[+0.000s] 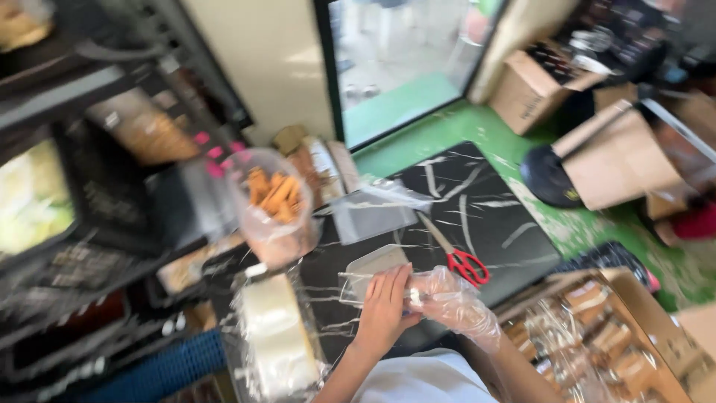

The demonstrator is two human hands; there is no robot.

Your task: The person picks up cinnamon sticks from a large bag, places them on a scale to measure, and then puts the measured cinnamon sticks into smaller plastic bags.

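Observation:
My left hand (384,307) is bare, and its fingers lie curled over the near end of a clear plastic pouch (373,263) on the black marbled tabletop (485,216). Wrapped in a loose clear plastic glove, my right hand (455,302) meets the left hand at the pouch's edge and pinches it there. Blur hides what sits between the fingers. Red-handled scissors (462,261) lie just beyond my right hand, blades pointing away.
A clear tub of orange-brown sticks (272,198) stands at the table's left, another clear bag (373,209) behind the pouch. A stack of plastic bags (276,336) lies near left. An open cardboard box of wrapped goods (597,336) sits right. Black shelving (82,224) fills the left.

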